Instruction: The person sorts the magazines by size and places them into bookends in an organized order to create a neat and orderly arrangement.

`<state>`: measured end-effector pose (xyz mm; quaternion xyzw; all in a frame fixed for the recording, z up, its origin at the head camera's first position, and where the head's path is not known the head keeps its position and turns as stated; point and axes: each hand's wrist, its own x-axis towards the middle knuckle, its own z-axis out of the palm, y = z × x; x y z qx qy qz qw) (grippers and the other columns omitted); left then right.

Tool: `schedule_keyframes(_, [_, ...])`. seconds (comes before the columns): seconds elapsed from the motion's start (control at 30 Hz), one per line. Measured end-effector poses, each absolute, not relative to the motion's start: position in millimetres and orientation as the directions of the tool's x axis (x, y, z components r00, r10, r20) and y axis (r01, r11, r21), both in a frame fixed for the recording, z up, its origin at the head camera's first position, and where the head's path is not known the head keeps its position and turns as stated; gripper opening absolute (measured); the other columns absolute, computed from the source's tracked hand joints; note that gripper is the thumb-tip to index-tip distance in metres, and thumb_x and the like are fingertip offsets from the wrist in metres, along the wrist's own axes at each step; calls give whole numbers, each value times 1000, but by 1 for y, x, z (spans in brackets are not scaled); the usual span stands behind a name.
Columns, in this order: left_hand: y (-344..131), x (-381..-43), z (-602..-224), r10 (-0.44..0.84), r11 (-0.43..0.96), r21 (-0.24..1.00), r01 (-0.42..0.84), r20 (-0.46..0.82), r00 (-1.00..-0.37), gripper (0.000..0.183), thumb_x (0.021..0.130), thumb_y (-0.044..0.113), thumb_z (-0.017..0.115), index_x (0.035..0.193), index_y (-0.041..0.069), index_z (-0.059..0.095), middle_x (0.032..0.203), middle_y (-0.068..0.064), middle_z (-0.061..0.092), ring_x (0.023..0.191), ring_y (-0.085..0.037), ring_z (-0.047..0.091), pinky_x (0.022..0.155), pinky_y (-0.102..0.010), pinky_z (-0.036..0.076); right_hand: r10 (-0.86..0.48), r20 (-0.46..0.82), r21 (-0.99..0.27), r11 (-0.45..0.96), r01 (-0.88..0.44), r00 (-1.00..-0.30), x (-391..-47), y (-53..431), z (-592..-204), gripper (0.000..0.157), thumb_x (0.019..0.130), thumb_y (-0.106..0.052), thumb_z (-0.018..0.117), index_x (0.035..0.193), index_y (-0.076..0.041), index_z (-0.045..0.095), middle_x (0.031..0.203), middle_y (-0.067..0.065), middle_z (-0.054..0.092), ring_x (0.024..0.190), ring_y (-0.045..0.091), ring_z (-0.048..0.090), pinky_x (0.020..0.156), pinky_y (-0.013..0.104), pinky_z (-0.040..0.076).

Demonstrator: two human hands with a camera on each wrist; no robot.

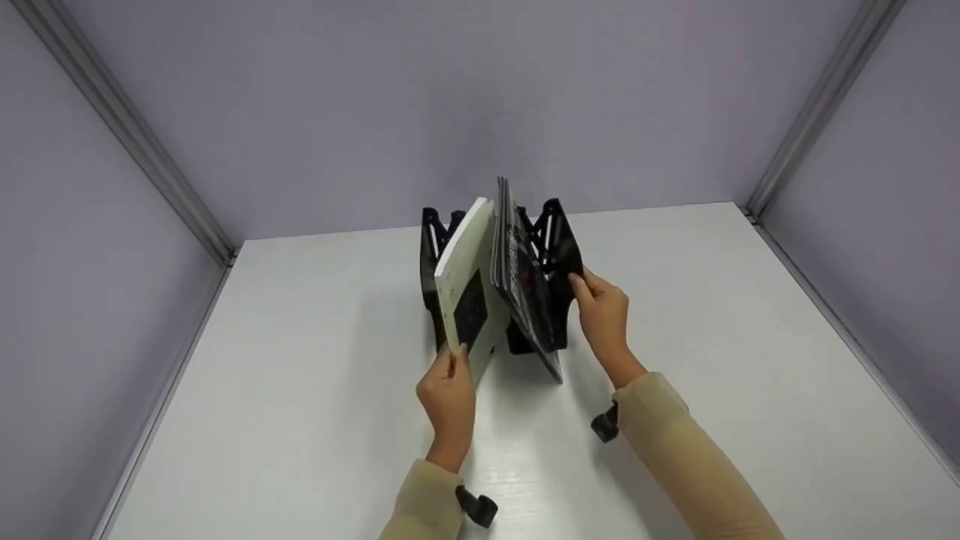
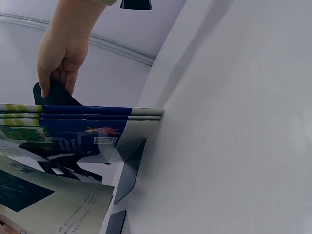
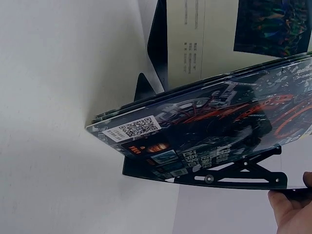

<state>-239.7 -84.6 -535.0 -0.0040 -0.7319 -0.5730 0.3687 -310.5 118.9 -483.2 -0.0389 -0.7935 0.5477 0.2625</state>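
Note:
In the head view, my left hand point(image 1: 448, 394) pinches the near edge of a cream book point(image 1: 450, 277) with a dark picture on its cover. The book stands upright and leans left. My right hand point(image 1: 606, 311) grips the near edge of the right-hand end plate point(image 1: 564, 300) of a black folding bookend. Between book and plate stand several thin magazines point(image 1: 517, 277), tilted, with glossy dark covers. Criss-cross bars point(image 3: 243, 170) join the bookend's parts in the right wrist view. The left end plate point(image 1: 427, 255) is partly hidden behind the book.
A white table point(image 1: 315, 360) bears everything, with grey-lilac partition walls point(image 1: 480, 97) at the back and sides. Metal corner posts point(image 1: 150, 157) run up the partitions. Small black devices point(image 1: 477, 507) are strapped at both wrists.

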Motion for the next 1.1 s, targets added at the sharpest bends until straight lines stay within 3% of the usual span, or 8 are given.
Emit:
schedule_keyframes(0.13, [-73, -247, -536, -472, 347, 839, 419, 542, -695, 31, 89, 1, 71, 61, 3, 58, 47, -2, 42, 46, 0, 28, 43, -18, 26, 347, 382, -888, 394, -237, -856, -310, 117, -483, 28, 96, -17, 66, 120, -3, 71, 104, 15, 76, 75, 4, 62, 66, 11, 45])
schedule_keyframes(0.3, [-57, -257, -538, -516, 346, 840, 418, 542, -663, 7, 90, 0, 70, 87, -5, 74, 64, -14, 67, 49, -1, 41, 45, -18, 35, 350, 398, -882, 401, -248, -848, -311, 116, -483, 27, 97, -16, 66, 120, -4, 71, 103, 15, 76, 75, 4, 60, 67, 11, 45])
schedule_keyframes(0.43, [-47, -263, -540, -554, 308, 874, 375, 485, -677, 9, 91, 2, 69, 92, -4, 75, 73, -18, 72, 52, -5, 48, 47, -18, 39, 351, 400, -880, 406, -247, -847, -311, 113, -483, 27, 97, -17, 66, 120, -4, 71, 105, 14, 76, 81, 6, 65, 69, 9, 46])
schedule_keyframes(0.8, [-40, -269, -549, -573, 226, 924, 307, 382, -725, 17, 93, 5, 68, 106, -2, 75, 89, -18, 76, 62, -15, 61, 53, -23, 47, 339, 399, -875, 419, -244, -852, -305, 109, -484, 28, 97, -17, 65, 122, -3, 69, 107, 14, 76, 74, 10, 62, 66, 13, 44])
schedule_keyframes(0.93, [-38, -270, -551, -571, 166, 935, 313, 350, -742, 20, 91, 3, 69, 110, -2, 75, 97, -20, 76, 80, -25, 73, 62, -26, 57, 336, 403, -876, 411, -252, -851, -306, 110, -482, 29, 97, -17, 65, 122, -3, 69, 106, 15, 76, 68, 7, 55, 64, 15, 42])
schedule_keyframes(1.1, [-36, -273, -550, -539, 63, 954, 292, 279, -795, 27, 92, 5, 69, 118, 1, 73, 111, -19, 74, 101, -31, 73, 75, -32, 62, 339, 409, -875, 411, -257, -847, -306, 113, -482, 28, 97, -15, 65, 121, -3, 70, 106, 15, 76, 68, 4, 55, 65, 13, 43])
